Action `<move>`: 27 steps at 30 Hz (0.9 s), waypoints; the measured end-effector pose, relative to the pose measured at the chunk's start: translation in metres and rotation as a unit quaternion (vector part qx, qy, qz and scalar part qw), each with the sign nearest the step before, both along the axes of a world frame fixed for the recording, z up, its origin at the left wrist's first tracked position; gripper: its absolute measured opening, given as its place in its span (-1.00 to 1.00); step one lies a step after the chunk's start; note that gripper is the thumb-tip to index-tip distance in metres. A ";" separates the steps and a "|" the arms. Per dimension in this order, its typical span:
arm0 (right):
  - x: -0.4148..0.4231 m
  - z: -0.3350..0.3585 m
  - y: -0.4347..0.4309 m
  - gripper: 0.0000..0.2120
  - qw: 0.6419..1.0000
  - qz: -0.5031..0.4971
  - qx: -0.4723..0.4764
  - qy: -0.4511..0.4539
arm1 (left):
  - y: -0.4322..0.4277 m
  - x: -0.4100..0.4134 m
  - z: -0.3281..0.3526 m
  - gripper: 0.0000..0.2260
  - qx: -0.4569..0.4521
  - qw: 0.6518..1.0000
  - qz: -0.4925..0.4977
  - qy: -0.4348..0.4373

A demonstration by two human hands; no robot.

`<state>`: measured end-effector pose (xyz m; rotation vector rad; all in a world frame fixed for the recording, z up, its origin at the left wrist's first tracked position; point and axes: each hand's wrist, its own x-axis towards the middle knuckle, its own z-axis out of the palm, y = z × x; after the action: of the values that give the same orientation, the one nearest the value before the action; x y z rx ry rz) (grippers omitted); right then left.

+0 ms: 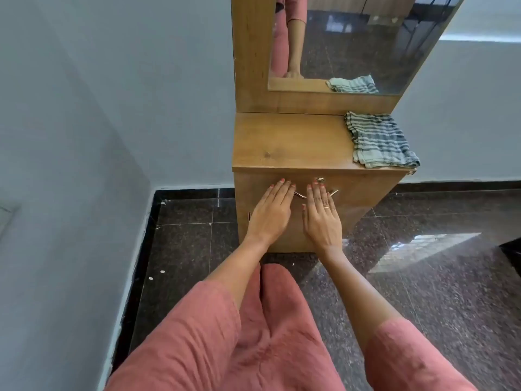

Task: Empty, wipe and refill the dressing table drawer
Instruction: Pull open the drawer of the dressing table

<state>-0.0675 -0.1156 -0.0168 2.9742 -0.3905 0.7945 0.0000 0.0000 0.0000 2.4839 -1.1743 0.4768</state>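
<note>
1. Head view, nearest first: pink sleeves [183, 334] and a pink garment fill the bottom edge. Both bare forearms stretch forward over the dark speckled floor [437, 292].
2. The left hand [270, 210] lies flat, fingers straight and close together, palm facing the drawer front. It holds nothing. Its fingertips end just beside the left end of the metal handle [300, 195].
3. The right hand [321, 218] is just as flat, fingers straight, a ring [326, 206] on one finger, and it grasps nothing. It hides the middle of the handle, so only the handle's two ends show. Whether either palm presses the wood or hovers off it cannot be told.
4. The drawer [366, 193] sits closed in the front of the dressing table, directly under the top's front edge. Both hands are in front of it. A round metal lock [320, 179] shows just above the right hand's fingertips.
5. On the dressing table top [290, 142] a folded striped cloth [380, 142] lies at the right side. Its near corner hangs slightly past the front edge.
6. Behind the top stands the mirror [366, 52] in a wooden frame, reflecting an arm and the cloth.
7. Farthest out, a pale wall [84, 108] runs along the left and behind, with black skirting [152, 215] where it meets the floor.
</note>
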 end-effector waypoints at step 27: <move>-0.006 0.011 -0.043 -0.91 0.974 0.008 0.210 0.080 | -0.043 -0.004 -0.008 -0.87 -0.027 0.994 -0.012 0.109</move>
<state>-0.0738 -0.1590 -0.0058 3.4029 -0.5914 0.5201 -0.0035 -0.0431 -0.0080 2.4023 -1.0890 0.2202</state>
